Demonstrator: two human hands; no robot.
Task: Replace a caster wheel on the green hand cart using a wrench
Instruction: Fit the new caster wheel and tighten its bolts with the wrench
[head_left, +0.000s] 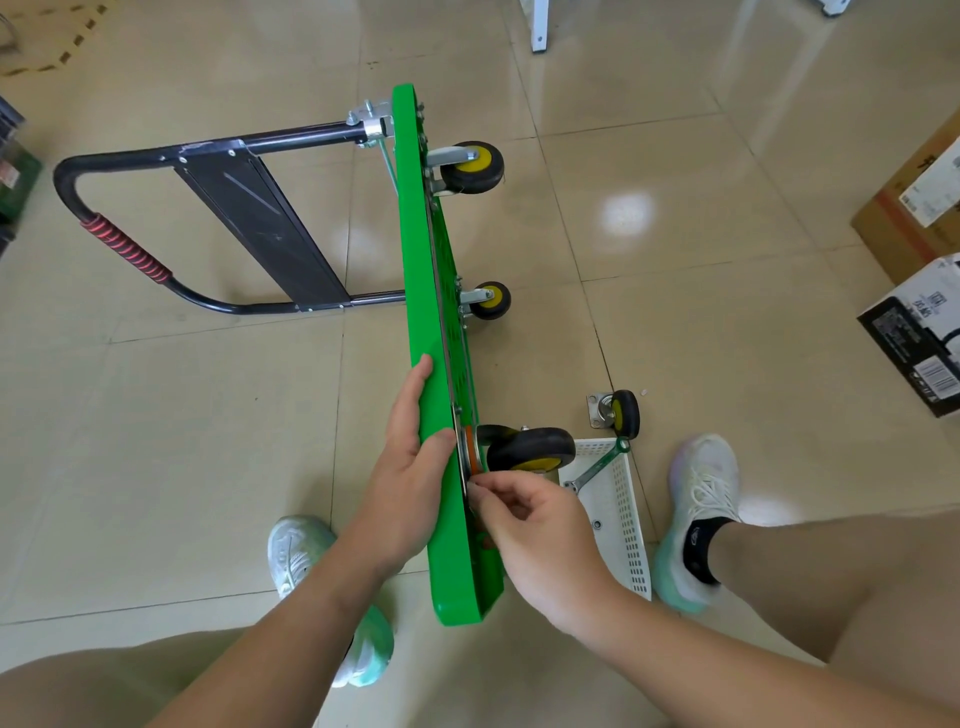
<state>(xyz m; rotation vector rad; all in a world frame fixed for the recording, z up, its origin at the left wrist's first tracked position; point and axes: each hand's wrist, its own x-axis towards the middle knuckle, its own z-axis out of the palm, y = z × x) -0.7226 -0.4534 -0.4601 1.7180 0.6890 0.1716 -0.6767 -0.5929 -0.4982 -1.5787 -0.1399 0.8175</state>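
The green hand cart stands on its long edge on the tiled floor, black handle lying to the left, wheels pointing right. My left hand rests flat against the deck's top face, thumb over the edge. My right hand pinches something small at the mounting plate of the near caster wheel; the pinched part is hidden by my fingers. A loose caster wheel lies on the floor to the right. A green-handled wrench leans in a white basket.
Two more casters sit on the cart's far half. My feet in pale sneakers flank the cart. Cardboard boxes and a dark box stand at the right. A white furniture leg is at the top.
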